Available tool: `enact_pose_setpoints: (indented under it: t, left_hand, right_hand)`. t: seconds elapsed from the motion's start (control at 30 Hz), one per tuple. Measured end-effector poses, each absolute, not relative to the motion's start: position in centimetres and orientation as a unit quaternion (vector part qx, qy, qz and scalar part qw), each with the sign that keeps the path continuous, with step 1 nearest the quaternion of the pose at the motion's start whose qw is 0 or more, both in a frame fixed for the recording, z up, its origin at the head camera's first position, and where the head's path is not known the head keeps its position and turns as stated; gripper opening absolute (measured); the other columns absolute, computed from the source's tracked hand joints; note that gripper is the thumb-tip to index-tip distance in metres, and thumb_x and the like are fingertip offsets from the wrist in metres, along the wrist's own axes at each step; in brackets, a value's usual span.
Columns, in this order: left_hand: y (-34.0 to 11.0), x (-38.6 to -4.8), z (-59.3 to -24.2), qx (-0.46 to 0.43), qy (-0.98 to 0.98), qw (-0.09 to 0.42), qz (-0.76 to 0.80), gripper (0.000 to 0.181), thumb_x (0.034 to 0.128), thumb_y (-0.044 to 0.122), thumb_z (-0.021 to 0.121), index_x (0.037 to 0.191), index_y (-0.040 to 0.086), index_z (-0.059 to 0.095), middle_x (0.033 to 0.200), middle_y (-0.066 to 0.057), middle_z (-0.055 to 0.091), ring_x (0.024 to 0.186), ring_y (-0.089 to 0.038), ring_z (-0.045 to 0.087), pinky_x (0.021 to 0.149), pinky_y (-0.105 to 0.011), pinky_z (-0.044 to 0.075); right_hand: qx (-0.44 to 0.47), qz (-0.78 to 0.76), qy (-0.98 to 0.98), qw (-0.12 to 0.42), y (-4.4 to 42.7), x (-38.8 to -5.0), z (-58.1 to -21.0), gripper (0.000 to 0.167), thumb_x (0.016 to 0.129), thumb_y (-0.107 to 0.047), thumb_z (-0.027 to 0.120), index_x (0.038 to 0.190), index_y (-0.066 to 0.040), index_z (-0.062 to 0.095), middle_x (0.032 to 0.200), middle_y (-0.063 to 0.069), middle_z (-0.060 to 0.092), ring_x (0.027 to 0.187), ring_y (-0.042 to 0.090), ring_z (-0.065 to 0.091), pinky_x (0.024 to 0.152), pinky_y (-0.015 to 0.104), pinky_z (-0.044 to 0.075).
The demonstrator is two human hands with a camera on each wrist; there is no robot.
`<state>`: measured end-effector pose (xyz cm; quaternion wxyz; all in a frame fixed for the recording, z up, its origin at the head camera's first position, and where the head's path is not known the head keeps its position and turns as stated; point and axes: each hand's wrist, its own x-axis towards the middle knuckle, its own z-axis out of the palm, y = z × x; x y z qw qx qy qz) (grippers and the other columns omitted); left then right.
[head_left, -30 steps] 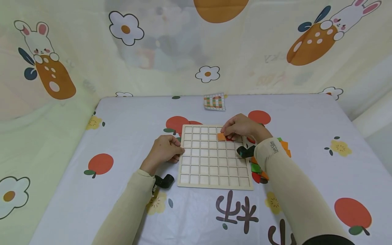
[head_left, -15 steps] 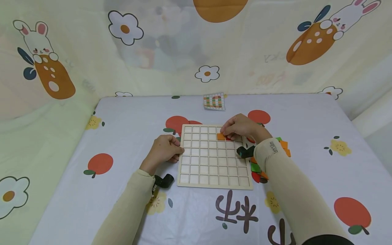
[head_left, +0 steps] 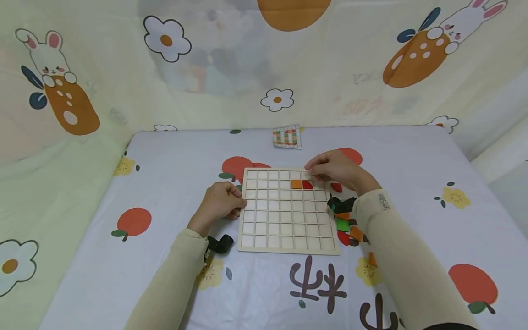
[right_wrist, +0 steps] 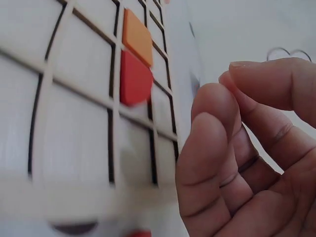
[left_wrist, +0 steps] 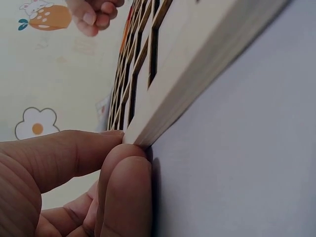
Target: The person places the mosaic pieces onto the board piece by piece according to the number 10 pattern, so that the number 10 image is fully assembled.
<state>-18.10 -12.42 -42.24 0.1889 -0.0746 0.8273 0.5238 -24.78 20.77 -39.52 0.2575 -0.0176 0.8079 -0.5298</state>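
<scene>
A pale wooden grid board [head_left: 273, 206] lies flat on the table. My left hand [head_left: 220, 201] pinches its left edge between thumb and fingers, which the left wrist view shows up close. In the board's upper right part, an orange square tile [head_left: 296, 184] sits in one cell. Beside it, in the neighbouring cell to the right, is a red tile [head_left: 307, 184] with one rounded side. My right hand [head_left: 340, 169] hovers over the board's far right corner. In the right wrist view its fingers are loosely bent and hold nothing.
Loose tiles lie right of the board, among them a green square [head_left: 343, 225], an orange tile [head_left: 355, 234] and a red one [head_left: 343, 238]; my right forearm hides part of that area. A card with a coloured grid pattern [head_left: 287, 137] lies near the far table edge.
My right hand has let go of the red tile and moved up and to the right, uncovering the tile in its cell. The left hand stays on the board's edge.
</scene>
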Motion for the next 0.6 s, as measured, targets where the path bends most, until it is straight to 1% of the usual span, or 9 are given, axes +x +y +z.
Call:
enact_pose_setpoints:
  t: [0.1, 0.17, 0.33, 0.4, 0.5, 0.6]
  left_hand:
    - [-12.5, -18.1, -42.3, -0.074, 0.826, 0.188, 0.525, 0.02, 0.0884, 0.009, 0.081, 0.098, 0.002, 0.065, 0.079, -0.01, 0.068, 0.057, -0.016, 0.066, 0.057, -0.027, 0.061]
    - [-12.5, -18.1, -42.3, -0.072, 0.827, 0.188, 0.525, 0.02, 0.0886, 0.009, 0.081, 0.098, 0.002, 0.065, 0.079, -0.01, 0.068, 0.058, -0.016, 0.066, 0.057, -0.027, 0.061]
    - [-12.5, -18.1, -42.4, -0.071, 0.83, 0.189, 0.521, 0.021, 0.0888, 0.01, 0.082, 0.098, 0.003, 0.065, 0.08, -0.01, 0.068, 0.058, -0.016, 0.066, 0.057, -0.028, 0.061]
    - [-12.5, -18.2, -42.5, -0.074, 0.83, 0.191, 0.519, 0.021, 0.0887, 0.01, 0.082, 0.099, 0.003, 0.065, 0.08, -0.01, 0.069, 0.059, -0.017, 0.067, 0.057, -0.028, 0.061]
    - [-12.5, -18.2, -42.5, -0.076, 0.83, 0.194, 0.518, 0.021, 0.0888, 0.01, 0.082, 0.099, 0.003, 0.065, 0.081, -0.01, 0.069, 0.059, -0.017, 0.067, 0.057, -0.028, 0.061]
    - [-12.5, -18.2, -42.6, -0.074, 0.83, 0.194, 0.518, 0.02, 0.089, 0.01, 0.081, 0.099, 0.003, 0.065, 0.081, -0.01, 0.069, 0.059, -0.017, 0.067, 0.057, -0.028, 0.061]
  right_hand:
    - [-0.013, -0.514, 0.822, 0.246, 21.7, -24.5, -39.2, 0.031, 0.103, -0.018, 0.066, 0.125, 0.004, 0.068, 0.105, 0.01, 0.071, 0.08, 0.02, 0.063, 0.074, 0.029, 0.058]
    - [-0.01, -0.507, 0.828, 0.238, 22.4, -24.3, -39.2, 0.031, 0.102, -0.017, 0.067, 0.124, 0.005, 0.069, 0.104, 0.01, 0.071, 0.079, 0.02, 0.061, 0.072, 0.028, 0.057]
    - [-0.005, -0.468, 0.855, 0.224, 24.3, -23.6, -39.2, 0.03, 0.099, -0.019, 0.071, 0.119, 0.004, 0.072, 0.088, 0.008, 0.07, 0.079, 0.023, 0.057, 0.068, 0.031, 0.051]
    - [-0.004, -0.444, 0.869, 0.219, 24.9, -23.3, -39.3, 0.03, 0.099, -0.02, 0.073, 0.118, 0.003, 0.074, 0.084, 0.006, 0.069, 0.079, 0.023, 0.056, 0.067, 0.031, 0.051]
    - [-0.005, -0.412, 0.885, 0.217, 25.6, -23.0, -39.5, 0.029, 0.098, -0.023, 0.074, 0.116, 0.001, 0.076, 0.087, 0.003, 0.073, 0.081, 0.023, 0.057, 0.068, 0.032, 0.051]
    - [-0.007, -0.387, 0.896, 0.217, 26.0, -22.7, -39.8, 0.029, 0.096, -0.026, 0.076, 0.113, -0.002, 0.077, 0.093, 0.002, 0.075, 0.085, 0.023, 0.059, 0.07, 0.032, 0.052]
